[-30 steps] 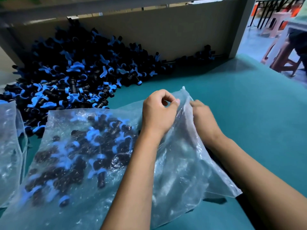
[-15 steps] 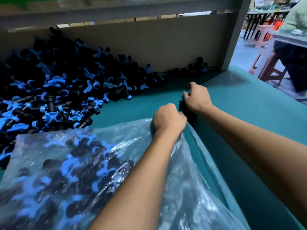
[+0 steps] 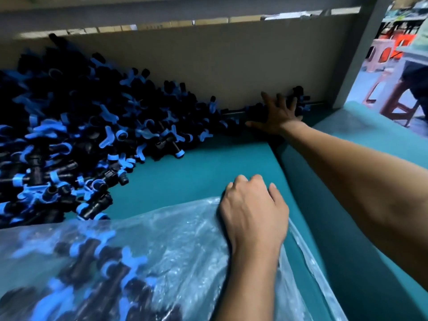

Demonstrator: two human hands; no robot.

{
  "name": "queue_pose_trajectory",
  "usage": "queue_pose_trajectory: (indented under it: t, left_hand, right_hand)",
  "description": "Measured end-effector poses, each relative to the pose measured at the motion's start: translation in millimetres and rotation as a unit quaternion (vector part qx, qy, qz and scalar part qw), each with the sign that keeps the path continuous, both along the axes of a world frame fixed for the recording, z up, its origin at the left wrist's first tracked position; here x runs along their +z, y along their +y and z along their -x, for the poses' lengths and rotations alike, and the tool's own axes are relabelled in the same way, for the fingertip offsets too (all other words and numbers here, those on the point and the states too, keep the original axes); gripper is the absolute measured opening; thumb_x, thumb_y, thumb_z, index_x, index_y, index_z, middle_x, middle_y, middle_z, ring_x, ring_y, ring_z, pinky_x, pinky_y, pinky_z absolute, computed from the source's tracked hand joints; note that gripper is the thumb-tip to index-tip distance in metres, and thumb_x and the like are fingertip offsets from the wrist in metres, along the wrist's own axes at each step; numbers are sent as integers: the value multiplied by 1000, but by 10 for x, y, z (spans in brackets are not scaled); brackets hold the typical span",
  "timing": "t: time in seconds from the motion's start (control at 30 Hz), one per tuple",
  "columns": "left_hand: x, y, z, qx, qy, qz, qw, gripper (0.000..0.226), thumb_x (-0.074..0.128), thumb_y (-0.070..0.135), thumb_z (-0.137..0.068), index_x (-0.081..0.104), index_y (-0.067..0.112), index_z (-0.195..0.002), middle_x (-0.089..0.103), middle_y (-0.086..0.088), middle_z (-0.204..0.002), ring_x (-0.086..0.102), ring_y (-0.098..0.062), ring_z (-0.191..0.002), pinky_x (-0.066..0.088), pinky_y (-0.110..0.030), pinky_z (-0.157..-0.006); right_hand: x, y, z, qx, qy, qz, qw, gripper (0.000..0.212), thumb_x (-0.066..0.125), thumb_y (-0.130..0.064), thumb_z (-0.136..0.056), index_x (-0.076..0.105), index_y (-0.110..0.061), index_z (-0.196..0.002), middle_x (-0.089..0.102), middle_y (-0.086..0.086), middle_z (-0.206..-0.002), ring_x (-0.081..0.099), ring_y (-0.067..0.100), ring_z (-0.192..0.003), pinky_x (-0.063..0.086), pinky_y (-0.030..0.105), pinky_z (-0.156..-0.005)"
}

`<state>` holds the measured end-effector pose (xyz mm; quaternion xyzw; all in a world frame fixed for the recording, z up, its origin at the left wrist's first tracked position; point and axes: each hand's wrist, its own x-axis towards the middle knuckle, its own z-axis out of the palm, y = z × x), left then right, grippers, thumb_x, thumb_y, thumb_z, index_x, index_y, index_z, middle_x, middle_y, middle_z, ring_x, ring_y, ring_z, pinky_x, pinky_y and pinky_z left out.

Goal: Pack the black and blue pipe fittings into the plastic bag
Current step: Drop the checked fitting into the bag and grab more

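Observation:
A clear plastic bag point(image 3: 180, 246) partly filled with black and blue pipe fittings lies at the near left on the teal table. My left hand point(image 3: 252, 214) grips the bag's top corner with curled fingers. A big pile of black and blue fittings point(image 3: 76, 140) covers the far left of the table. My right hand point(image 3: 275, 114) is stretched out with fingers spread over a small cluster of fittings point(image 3: 298, 98) against the back board; it touches them without a closed grip.
A beige back board point(image 3: 231, 63) bounds the table at the rear, with a grey post point(image 3: 356, 54) at its right end. The teal table point(image 3: 208, 167) has a raised step on the right. Pink stools point(image 3: 379, 54) and a seated person stand beyond the table.
My right hand left the bag and reached far forward to the fittings at the back board, its fingers spreading. My left hand kept hold of the bag's corner.

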<state>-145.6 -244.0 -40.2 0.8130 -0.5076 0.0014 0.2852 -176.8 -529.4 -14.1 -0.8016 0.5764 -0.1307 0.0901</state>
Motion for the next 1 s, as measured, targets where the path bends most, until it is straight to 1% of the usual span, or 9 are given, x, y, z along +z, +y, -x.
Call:
queue_pose_trajectory:
  t: [0.07,0.17,0.37,0.53,0.67,0.73,0.9,0.97,1.0]
  left_hand:
    - [13,0,8,0,-1,4,1000,31,48,47,-99,63,21,-91,62,-4,-98,61,-28,-96,45,-39,-77]
    - [15,-3,13,-2,-4,1,1000,32,47,47,-100,64,21,-93,62,-4,-99,61,-28,-97,45,-39,-77]
    - [53,6,2,4,25,15,1000,33,49,46,-99,63,19,-87,64,-5,-97,61,-30,-94,41,-39,-73]
    - [60,62,-50,31,148,90,984,44,56,42,-96,40,16,-65,62,-4,-81,47,-31,-73,32,-38,-62]
    - [170,207,-83,75,279,177,941,37,63,30,-93,54,8,-64,64,-11,-74,52,-35,-76,40,-45,-69]
    - [222,329,-89,85,324,218,917,31,64,22,-91,60,4,-66,65,-14,-73,55,-38,-77,45,-48,-75]
    - [298,719,-131,93,360,250,894,43,63,25,-92,43,8,-58,42,-5,-52,39,-30,-62,41,-44,-63]
    - [333,851,-182,86,384,258,883,38,63,26,-94,49,8,-63,45,1,-53,42,-25,-61,39,-40,-64]
    - [355,919,-208,74,395,258,879,32,62,26,-96,54,11,-68,51,3,-59,48,-25,-64,43,-39,-66]
  right_hand:
    - [4,-114,-27,21,20,-26,999,105,56,-88,-71,2,-53,-155,-5,-3,-169,-16,46,-150,8,81,-108]
    - [-7,-150,-61,41,50,-24,998,88,47,-88,-77,17,-55,-153,12,2,-166,0,47,-149,18,75,-110]
    - [-146,338,-209,72,23,23,997,67,54,-69,-89,34,-43,-148,29,5,-156,19,46,-140,31,64,-108]
    - [-232,1165,-124,139,-17,106,984,47,61,-56,-90,54,-32,-130,53,5,-126,42,42,-119,43,55,-97]
    - [-207,1736,-12,247,-67,75,964,33,55,-48,-93,60,-34,-122,59,-7,-120,48,34,-120,34,46,-107]
    - [-163,1935,34,283,-95,57,953,41,48,-39,-86,62,-28,-124,65,-6,-121,53,26,-120,29,43,-111]
    - [-19,2333,279,188,-227,55,954,32,60,-44,-98,62,-31,-127,59,-16,-121,42,21,-136,20,61,-116]
    - [37,2528,392,173,-268,56,946,27,57,-47,-99,64,-31,-120,64,-14,-118,54,17,-124,21,67,-113]
    - [65,2651,446,184,-311,45,932,24,55,-46,-100,65,-30,-114,69,-11,-111,63,18,-112,32,65,-109]
